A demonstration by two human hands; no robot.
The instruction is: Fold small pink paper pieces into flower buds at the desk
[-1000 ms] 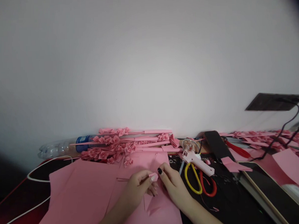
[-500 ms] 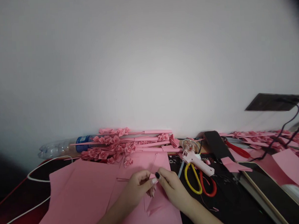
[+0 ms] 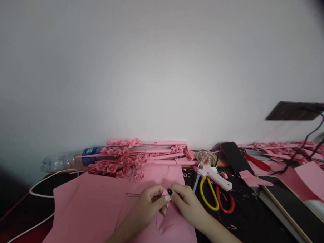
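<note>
Both hands meet over pink paper sheets (image 3: 140, 237) at the front middle. My left hand (image 3: 153, 202) is closed, its thumb and fingers pinching a small piece of pink paper (image 3: 164, 193). My right hand (image 3: 183, 201) pinches the same piece from the other side, thumb and index finger together. Most of the piece is hidden by the fingers. Just above my left hand lies a small pink paper flower (image 3: 139, 175). Behind it, long pink paper flower stems (image 3: 163, 156) with clustered blooms lie along the wall.
A pale pink glue gun (image 3: 216, 178) rests over scissors (image 3: 210, 196) with yellow and red handles at right. Farther right are a black phone (image 3: 234, 157), a tablet-like slab (image 3: 297, 205) and more paper. At left lie a plastic bottle (image 3: 64, 161) and white cable (image 3: 33, 191).
Very little differs. My fingers have shifted slightly on the small paper piece, while both hands stay in the same place.
</note>
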